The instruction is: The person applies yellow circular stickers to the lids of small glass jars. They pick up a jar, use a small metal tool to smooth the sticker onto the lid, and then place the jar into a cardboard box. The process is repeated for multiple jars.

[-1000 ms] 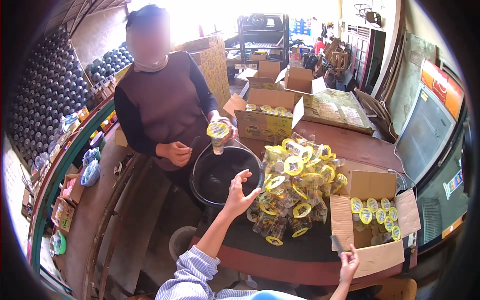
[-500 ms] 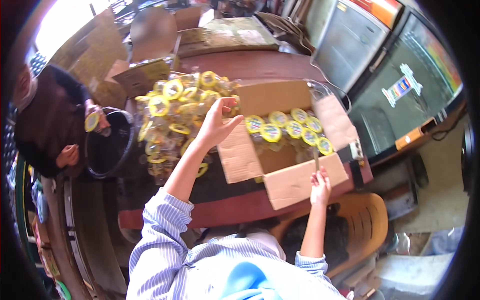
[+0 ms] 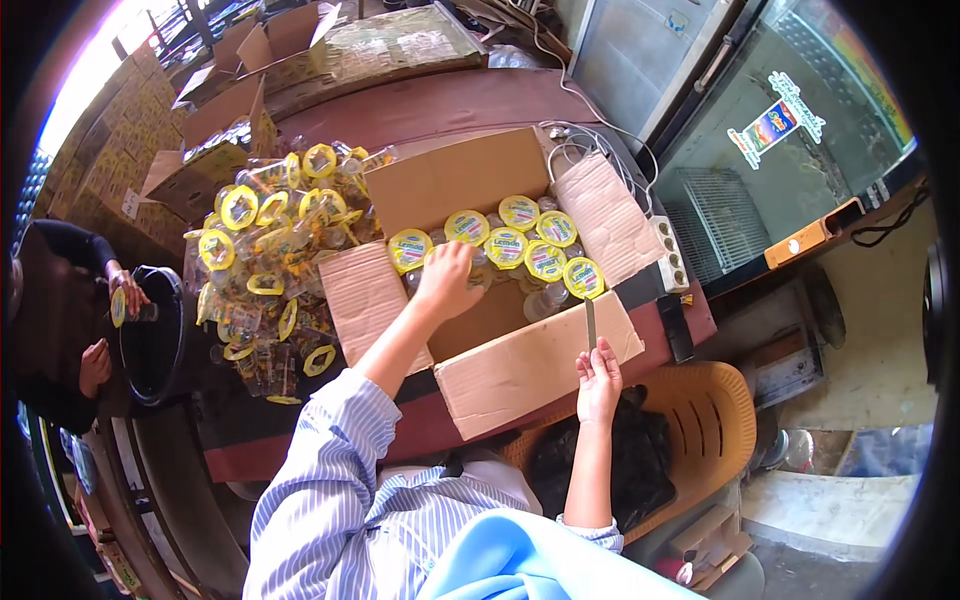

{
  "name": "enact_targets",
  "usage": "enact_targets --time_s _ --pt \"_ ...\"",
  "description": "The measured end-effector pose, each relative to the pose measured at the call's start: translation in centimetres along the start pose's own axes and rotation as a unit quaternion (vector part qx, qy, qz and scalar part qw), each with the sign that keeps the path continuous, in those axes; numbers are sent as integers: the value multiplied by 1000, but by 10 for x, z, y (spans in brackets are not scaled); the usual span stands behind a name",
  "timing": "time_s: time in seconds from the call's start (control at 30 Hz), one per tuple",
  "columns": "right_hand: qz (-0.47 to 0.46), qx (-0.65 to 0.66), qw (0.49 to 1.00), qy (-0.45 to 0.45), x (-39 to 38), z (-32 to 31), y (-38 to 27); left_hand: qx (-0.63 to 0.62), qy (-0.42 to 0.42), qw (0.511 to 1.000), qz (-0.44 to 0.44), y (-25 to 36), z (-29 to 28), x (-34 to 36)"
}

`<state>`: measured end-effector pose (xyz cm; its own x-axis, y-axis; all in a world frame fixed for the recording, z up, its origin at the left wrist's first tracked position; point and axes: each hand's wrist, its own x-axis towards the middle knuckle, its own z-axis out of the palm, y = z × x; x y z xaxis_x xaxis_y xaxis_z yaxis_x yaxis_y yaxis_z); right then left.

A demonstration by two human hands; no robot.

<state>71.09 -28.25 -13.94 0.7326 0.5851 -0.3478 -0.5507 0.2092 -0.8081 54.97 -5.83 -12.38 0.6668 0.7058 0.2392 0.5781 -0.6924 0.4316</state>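
Note:
My left hand (image 3: 446, 283) reaches into an open cardboard box (image 3: 530, 365), its fingers curled down around a clear plastic cup (image 3: 482, 273) whose lid they hide. Beside it stand several clear cups with round yellow-rimmed lids (image 3: 506, 247), packed along the far and right parts of the box. Just outside the near flap, my right hand (image 3: 598, 385) is closed on a thin, flat grey strip (image 3: 591, 322), upright and knife-like; its exact kind does not show.
Left of the box lies a large heap of yellow-lidded clear cups (image 3: 270, 260). A co-worker's hand (image 3: 127, 292) holds another cup over a black bucket (image 3: 150, 345). A power strip (image 3: 670, 255) lies right of the box, and an orange chair (image 3: 705, 420) stands at the near right.
My left hand has gone from open above the heap's edge down into the box, onto a cup. My right hand still holds the strip upright. The whole view has shifted.

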Motion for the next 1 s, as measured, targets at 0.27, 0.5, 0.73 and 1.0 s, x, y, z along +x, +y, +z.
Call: enact_targets --time_s 0.27,0.5,0.73,1.0 --pt "-35 -39 999 -1 0 1 -14 3 -47 981 189 63 85 27" --pt "-59 -71 996 6 -10 -19 -15 -6 -50 976 212 64 92 33" --pt "-48 -58 997 29 -12 -15 -11 -13 -53 974 218 58 96 25" --pt "-51 -46 997 39 -16 -16 -13 -9 -17 992 124 89 103 37"
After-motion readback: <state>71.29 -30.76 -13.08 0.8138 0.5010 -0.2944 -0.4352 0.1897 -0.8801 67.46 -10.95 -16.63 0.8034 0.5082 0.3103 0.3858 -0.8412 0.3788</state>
